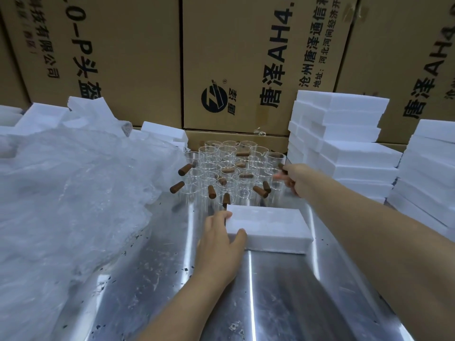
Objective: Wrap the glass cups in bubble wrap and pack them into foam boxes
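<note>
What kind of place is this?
Probably a warehouse packing station: printed cardboard cartons stand behind, white foam boxes are piled at the right, and many glass cups stand on a steel table.

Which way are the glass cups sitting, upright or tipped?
Upright: the glass cups stand rims up, wooden handles pointing sideways.

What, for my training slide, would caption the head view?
Left hand grips a foam box on the steel table; right hand reaches into the wooden-handled glass cups.
</note>
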